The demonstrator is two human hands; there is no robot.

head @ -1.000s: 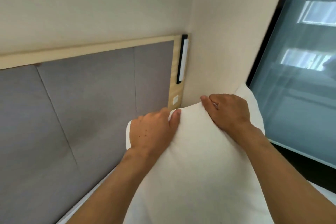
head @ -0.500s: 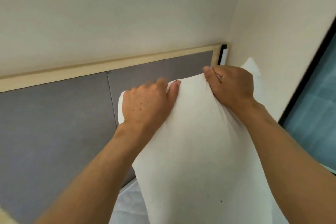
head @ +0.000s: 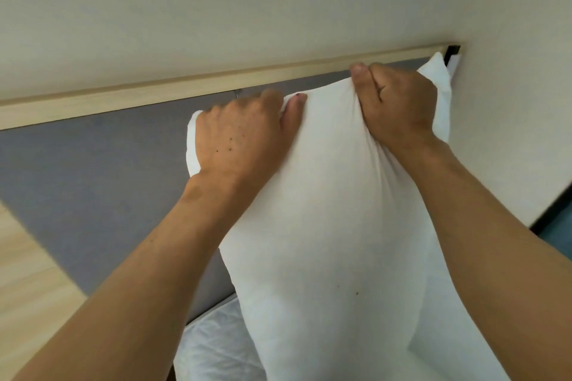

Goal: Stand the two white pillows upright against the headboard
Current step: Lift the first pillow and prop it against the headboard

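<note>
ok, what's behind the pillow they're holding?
Behind the pillow, gripped by the left hand and the right hand, is the grey padded headboard with its wooden top rail. The pillow hides the panel directly behind it. No second pillow can be made out.

Cream wall, quilted white mattress, light wooden panel at left

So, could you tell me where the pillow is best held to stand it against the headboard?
Probably by its top edge, from above. The pillow hangs long and limp, so both hands, left and right, pinching that edge apart let it drop straight along the headboard.
</note>
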